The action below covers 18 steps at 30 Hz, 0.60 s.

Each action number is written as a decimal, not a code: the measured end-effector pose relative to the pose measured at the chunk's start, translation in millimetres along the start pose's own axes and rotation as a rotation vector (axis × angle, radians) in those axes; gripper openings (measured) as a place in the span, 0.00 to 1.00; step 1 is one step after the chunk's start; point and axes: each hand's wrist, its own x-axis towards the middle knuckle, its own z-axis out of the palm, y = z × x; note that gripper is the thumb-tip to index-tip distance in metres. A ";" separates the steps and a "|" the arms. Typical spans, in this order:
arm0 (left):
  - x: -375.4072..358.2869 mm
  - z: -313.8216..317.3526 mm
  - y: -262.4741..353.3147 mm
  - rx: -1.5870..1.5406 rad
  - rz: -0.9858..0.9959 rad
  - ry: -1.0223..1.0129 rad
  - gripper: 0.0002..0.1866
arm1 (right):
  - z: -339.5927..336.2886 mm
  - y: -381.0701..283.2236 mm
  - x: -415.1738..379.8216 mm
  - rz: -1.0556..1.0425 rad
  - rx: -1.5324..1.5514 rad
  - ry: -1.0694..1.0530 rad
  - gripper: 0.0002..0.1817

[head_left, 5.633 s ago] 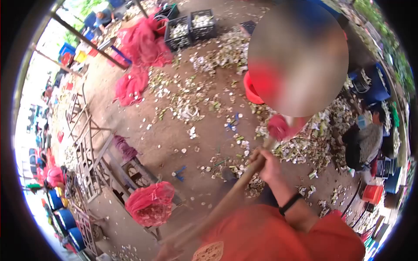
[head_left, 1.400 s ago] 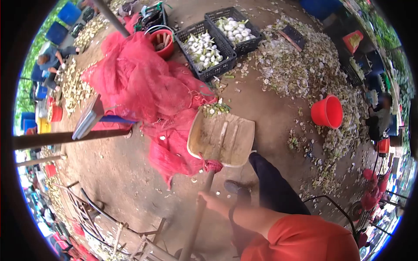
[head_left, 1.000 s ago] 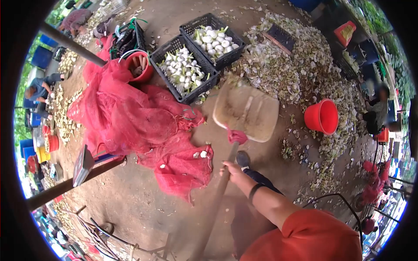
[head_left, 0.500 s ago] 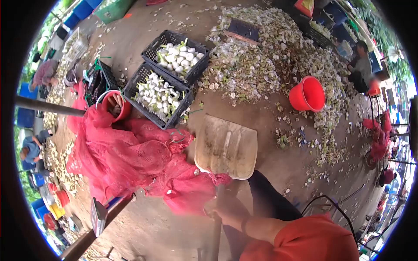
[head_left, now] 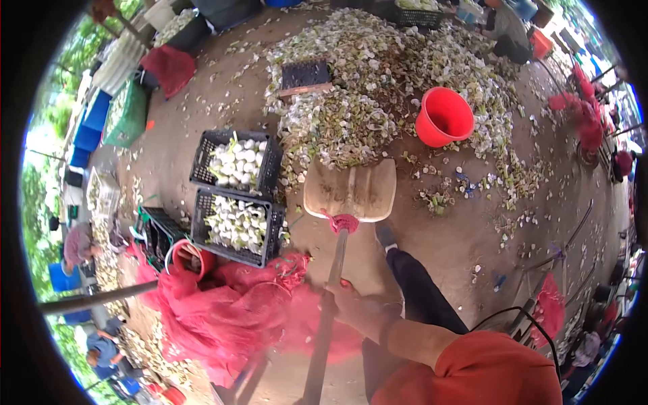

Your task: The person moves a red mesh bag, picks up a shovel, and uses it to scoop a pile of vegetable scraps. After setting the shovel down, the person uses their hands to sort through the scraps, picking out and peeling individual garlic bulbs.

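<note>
My right hand [head_left: 343, 302] is wrapped round the long wooden handle of a shovel. The shovel [head_left: 351, 192] has a wide, pale, dirt-stained plastic blade, with red netting bound where blade and handle join. Its front edge reaches the near border of a heap of pale trimmings [head_left: 351, 135]. My left hand does not show. Left of the blade stand two black crates [head_left: 235, 255] of white bulbs with short stems. A crumpled pink-red net [head_left: 229, 324] lies left of the handle.
A red bucket [head_left: 435, 131] stands by the heap, right of the blade. A dark crate [head_left: 305, 76] rests on the heap. A smaller red bucket [head_left: 196, 260] sits beside the net. A metal pole [head_left: 101, 297] juts in from the left. Other people work at both sides.
The shovel has moved forward to the heap's edge, past the nearer crate, with my right hand still on the handle. My view has shifted, and a foot now shows beside the blade.
</note>
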 end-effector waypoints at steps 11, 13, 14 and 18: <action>108.6 87.7 185.6 -0.411 -0.193 -0.226 0.27 | 92.1 -185.1 79.6 -0.091 -0.140 0.093 0.06; 135.8 120.5 216.5 -0.472 -0.173 -0.231 0.27 | 104.5 -236.6 101.8 -0.113 -0.239 0.030 0.09; 148.6 134.3 231.0 -0.480 -0.187 -0.238 0.27 | 113.6 -260.6 109.3 -0.114 -0.242 0.045 0.09; 213.0 174.4 287.0 -0.505 -0.129 -0.136 0.24 | 172.2 -333.1 159.3 -0.128 -0.337 0.109 0.10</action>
